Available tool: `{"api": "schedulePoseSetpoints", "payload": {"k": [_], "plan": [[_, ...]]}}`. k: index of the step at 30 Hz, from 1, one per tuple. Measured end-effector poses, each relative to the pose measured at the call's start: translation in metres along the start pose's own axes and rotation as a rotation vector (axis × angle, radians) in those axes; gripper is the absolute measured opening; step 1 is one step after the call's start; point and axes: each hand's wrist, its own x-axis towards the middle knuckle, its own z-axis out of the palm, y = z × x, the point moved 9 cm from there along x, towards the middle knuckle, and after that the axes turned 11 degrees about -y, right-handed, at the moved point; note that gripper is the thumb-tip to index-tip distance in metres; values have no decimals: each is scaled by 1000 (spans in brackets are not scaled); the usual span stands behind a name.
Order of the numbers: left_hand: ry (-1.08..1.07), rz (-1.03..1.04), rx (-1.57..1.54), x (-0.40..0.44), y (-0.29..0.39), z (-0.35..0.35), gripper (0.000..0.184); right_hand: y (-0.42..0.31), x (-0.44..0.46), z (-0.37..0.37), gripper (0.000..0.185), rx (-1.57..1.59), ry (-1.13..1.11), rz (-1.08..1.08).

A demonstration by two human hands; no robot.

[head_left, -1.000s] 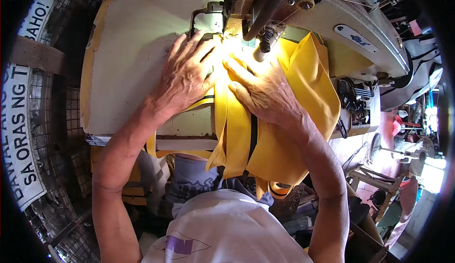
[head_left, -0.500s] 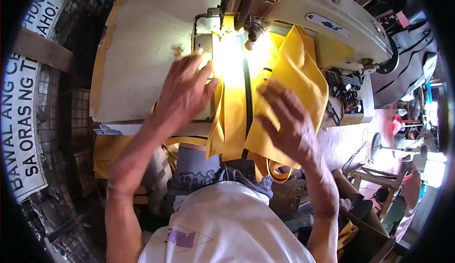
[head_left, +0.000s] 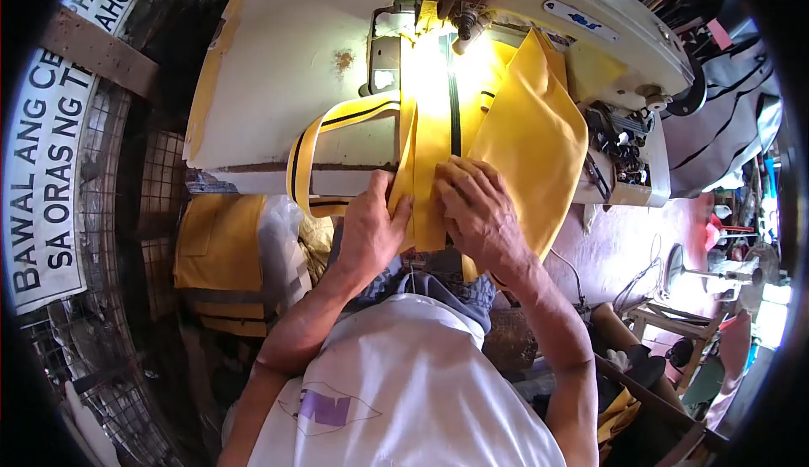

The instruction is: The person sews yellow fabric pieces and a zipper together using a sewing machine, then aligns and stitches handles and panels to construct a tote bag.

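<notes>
Yellow fabric [head_left: 533,143] of a bag-like piece lies under the head of a sewing machine [head_left: 624,54], and its near end hangs over the table edge. A black zipper strip [head_left: 455,117] runs lengthwise down it. My left hand [head_left: 377,224] pinches the left edge of the fabric between thumb and fingers. Beside the strip, my right hand [head_left: 479,213] has its fingers curled onto the fabric, gripping it; the fingertips are partly hidden. A yellow strap with a black stripe [head_left: 305,143] loops out to the left. Bright lamp light washes out the needle area.
The worn white machine table [head_left: 270,71] extends left. Below it sits a stack of yellow fabric pieces [head_left: 221,240] beside clear plastic. A lettered sign [head_left: 52,189] hangs on wire mesh at left. A fan [head_left: 674,269] and a wooden stool [head_left: 674,320] stand at right.
Both hands have come down toward me from near the machine head and closed on the yellow fabric. The strap loop now shows on the table at left. The view has shifted slightly.
</notes>
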Motion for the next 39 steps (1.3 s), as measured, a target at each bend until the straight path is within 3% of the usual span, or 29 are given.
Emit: {"api": "schedulePoseSetpoints", "payload": {"k": [3, 4, 8, 11, 14, 20, 23, 26, 29, 30, 32, 35, 37, 39], "plan": [[2, 14, -35, -4, -1, 3, 25, 0, 2, -7, 58, 97, -52, 19], [8, 46, -6, -6, 4, 4, 26, -3, -1, -3, 72, 102, -77, 9], [-43, 14, -35, -13, -4, 13, 27, -20, -6, 5, 84, 4, -179, 48], [-105, -124, -107, -17, -20, 17, 23, -15, -14, 10, 81, -30, -135, 2], [-126, -92, -152, -19, -20, 16, 23, -14, -14, 5, 71, 34, -135, -58], [-126, -123, -181, -23, -21, 19, 23, -14, -18, 3, 35, 42, -132, -132], [-56, 88, -96, -26, -4, 14, 25, -9, -18, 2, 27, 108, -137, -159], [-88, 56, -103, -33, -11, 19, 28, 1, -18, 1, 21, 240, -147, -133], [-87, -13, -235, -32, -12, 17, 24, 20, -19, -13, 15, 563, -94, -33], [-96, -19, -241, -32, -14, 18, 26, 29, -22, -21, 12, 689, -51, 77], [-116, -32, -252, -33, -19, 21, 30, 48, -31, -15, 12, 798, -195, 418], [-95, 24, -314, -32, -10, 19, 28, 52, -35, -13, 13, 738, -156, 394], [-129, -54, -343, -34, -16, 25, 31, 40, -28, -18, 12, 770, -76, 209], [-170, -92, -383, -35, -19, 29, 32, 27, -21, -22, 12, 563, -81, 41]]}}
